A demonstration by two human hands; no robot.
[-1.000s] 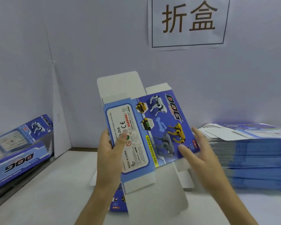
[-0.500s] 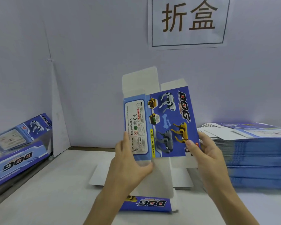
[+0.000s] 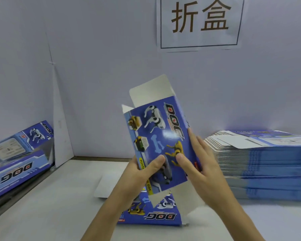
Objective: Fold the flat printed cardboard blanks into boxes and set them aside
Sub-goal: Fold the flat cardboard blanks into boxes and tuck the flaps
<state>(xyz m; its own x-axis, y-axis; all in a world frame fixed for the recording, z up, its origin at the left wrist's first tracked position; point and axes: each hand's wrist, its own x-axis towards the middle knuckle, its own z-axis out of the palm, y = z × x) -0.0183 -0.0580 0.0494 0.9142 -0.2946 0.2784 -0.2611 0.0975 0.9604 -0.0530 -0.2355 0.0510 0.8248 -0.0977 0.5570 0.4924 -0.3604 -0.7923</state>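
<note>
In the centre of the frame a blue printed blank is held upright, its white top flap open. The left hand pinches its lower left edge, thumb on the printed face. The right hand grips its right edge, thumb in front. A stack of flat blanks sits at right, and folded boxes lie at far left.

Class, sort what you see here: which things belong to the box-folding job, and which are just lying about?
Job: held blank, gripped by the left hand and right hand; stack of flat blanks on the right; folded boxes on the left; printed blank flat on the table.
Lying about: wall sign; white sheet on the table.
</note>
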